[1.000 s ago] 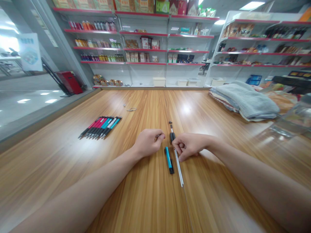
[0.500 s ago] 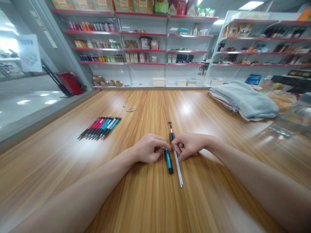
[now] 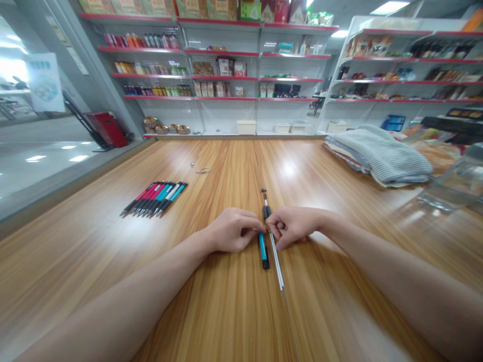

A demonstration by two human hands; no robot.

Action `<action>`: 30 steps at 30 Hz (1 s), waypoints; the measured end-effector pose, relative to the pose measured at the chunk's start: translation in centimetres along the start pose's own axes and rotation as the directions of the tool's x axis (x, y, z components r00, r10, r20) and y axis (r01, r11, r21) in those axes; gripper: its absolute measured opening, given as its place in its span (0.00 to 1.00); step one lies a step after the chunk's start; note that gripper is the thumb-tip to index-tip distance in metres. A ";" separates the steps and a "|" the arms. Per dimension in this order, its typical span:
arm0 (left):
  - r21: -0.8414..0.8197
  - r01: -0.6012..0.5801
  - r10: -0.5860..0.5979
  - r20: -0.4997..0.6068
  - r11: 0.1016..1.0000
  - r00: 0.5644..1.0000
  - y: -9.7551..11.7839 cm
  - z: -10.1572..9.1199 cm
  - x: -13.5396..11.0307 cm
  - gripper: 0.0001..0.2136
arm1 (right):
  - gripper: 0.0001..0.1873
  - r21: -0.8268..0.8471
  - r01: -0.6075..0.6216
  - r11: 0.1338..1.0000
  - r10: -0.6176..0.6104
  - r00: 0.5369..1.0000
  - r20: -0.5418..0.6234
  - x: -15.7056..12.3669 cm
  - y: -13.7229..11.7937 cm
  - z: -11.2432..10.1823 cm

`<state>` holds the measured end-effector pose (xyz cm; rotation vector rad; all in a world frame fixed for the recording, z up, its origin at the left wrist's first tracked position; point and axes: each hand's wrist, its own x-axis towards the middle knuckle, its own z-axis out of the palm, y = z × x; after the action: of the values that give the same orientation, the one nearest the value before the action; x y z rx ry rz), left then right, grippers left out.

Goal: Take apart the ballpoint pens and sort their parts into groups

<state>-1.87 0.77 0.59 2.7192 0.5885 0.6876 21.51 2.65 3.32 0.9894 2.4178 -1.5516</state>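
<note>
My left hand (image 3: pixel 232 230) rests on the wooden table (image 3: pixel 211 301) with its fingers pinched on the near end of a teal and black pen barrel (image 3: pixel 263 251). Just to the right, my right hand (image 3: pixel 292 226) is curled with its fingertips pinching a thin white refill (image 3: pixel 278 264) that lies along the table. A small black pen tip piece (image 3: pixel 266 203) lies just beyond both hands. The two hands almost touch.
A row of several red, teal and white pens (image 3: pixel 154 197) lies to the left. A small metal spring and ring (image 3: pixel 203 170) lie farther back. Folded cloths (image 3: pixel 381 153) are stacked at the right. Store shelves (image 3: pixel 226 75) stand behind the table.
My left hand moved right and down from a closed fist to pinch the end of the teal pen barrel. The right hand stayed on the refill.
</note>
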 end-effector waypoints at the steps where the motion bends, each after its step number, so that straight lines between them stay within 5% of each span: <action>1: -0.003 0.001 -0.001 -0.002 1.000 1.000 0.0 0.0 0.0 0.13 | 0.19 0.002 -0.003 1.000 0.003 1.000 0.000 0.0 0.0 0.0; 23: -0.218 0.101 -0.136 -0.152 0.971 0.979 0.4 -0.6 -0.1 0.11 | 0.19 0.112 0.040 0.993 -0.039 0.999 -0.011 0.0 0.4 -0.3; 26: -0.436 0.156 -0.260 -0.190 0.886 0.947 0.0 -0.8 -0.2 0.16 | 0.19 0.260 0.137 0.956 -0.118 0.989 -0.085 -0.1 1.4 -0.7; 30: -0.738 0.194 -0.499 -0.215 0.646 0.840 -0.7 -0.8 0.1 0.17 | 0.22 0.452 0.321 0.832 -0.164 0.921 -0.353 0.0 2.9 -1.2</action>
<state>-2.43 1.58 1.06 1.6886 0.7418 1.1014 23.48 4.41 1.59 1.0896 2.4589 -2.3755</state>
